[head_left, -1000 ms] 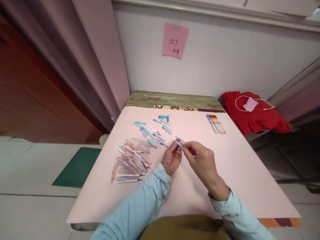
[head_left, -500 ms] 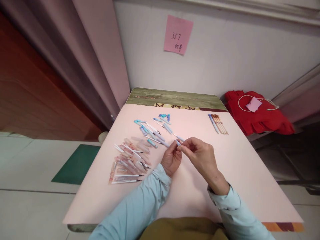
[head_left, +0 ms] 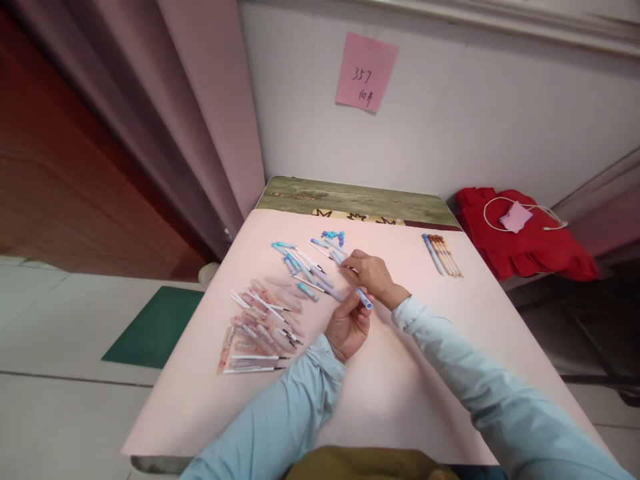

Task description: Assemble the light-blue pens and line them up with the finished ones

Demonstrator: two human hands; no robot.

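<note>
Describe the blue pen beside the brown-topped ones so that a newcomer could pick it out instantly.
Start at the big pale pink sheet. Near its far right corner, left of the red fabric, lies a tight row of pens. The blue pen is the leftmost and the only blue one, its neighbours being cream-coloured with brown tops.

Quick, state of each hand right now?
Left hand: closed, holding a blue tube.
Right hand: at a pale blue pen barrel; whether its grip is closed on it cannot be told.
</note>
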